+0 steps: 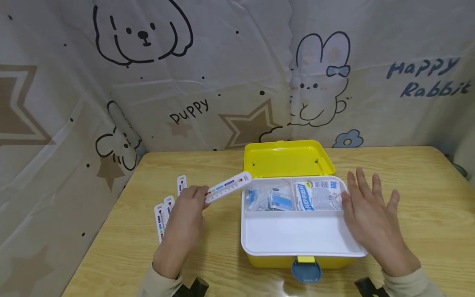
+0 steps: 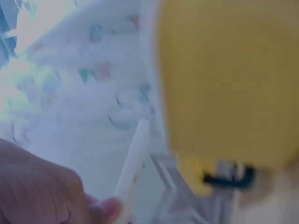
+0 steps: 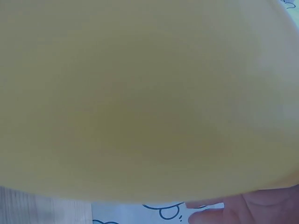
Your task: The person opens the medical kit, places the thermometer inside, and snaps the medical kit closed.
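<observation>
My left hand pinches a thermometer beside the box; my right hand, fingers spread, is at its right.

Blue-marked white strip; yellow box; white tray; grey-blue latch; wood-grained table.

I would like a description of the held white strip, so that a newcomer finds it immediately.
Find the yellow box on the wooden table. Left of its white tray, the left hand holds the white strip. The other strips lie on the table; only this one is held.
</observation>
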{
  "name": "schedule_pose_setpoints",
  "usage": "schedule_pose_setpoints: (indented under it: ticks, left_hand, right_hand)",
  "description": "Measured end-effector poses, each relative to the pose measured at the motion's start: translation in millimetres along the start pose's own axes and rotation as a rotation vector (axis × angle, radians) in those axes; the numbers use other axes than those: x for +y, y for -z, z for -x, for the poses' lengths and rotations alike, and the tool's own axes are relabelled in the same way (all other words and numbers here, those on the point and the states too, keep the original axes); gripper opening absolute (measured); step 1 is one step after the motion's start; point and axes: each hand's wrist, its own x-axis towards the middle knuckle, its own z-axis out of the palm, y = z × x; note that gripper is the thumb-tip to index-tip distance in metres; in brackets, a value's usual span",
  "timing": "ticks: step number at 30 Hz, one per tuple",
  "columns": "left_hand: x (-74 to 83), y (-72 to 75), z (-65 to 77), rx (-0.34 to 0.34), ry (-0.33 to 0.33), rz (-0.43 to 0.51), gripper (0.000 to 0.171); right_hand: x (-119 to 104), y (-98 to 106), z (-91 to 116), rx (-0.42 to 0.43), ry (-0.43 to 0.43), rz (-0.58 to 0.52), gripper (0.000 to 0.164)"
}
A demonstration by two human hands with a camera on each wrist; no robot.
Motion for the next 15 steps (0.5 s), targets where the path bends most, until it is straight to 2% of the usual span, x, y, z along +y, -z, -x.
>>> schedule_pose_setpoints:
  ticks: [4, 7, 11, 15]
  left_hand:
    - [25.0, 13.1, 3.2, -0.045, -0.175, 0.043, 0.028]
    - [41.5, 17.0, 6.1, -0.071, -0.275, 0.052, 0.034]
    - [61.2, 16.4, 7.3, -0.161, -0.330, 0.019, 0.041]
    - [78.0, 13.2, 4.4, -0.284, -0.356, -0.052, 0.050]
  right_hand:
    - [2.1, 1.4, 1.3, -0.027, 0.011, 0.020, 0.055]
    - [2.4, 1.6, 0.7, -0.045, 0.021, 0.022, 0.055]
    - [1.2, 0.6, -0.6, -0.046, 0.028, 0.014, 0.055]
    - [-0.4, 0.4, -0.2, -0.035, 0.014, 0.005, 0.054]
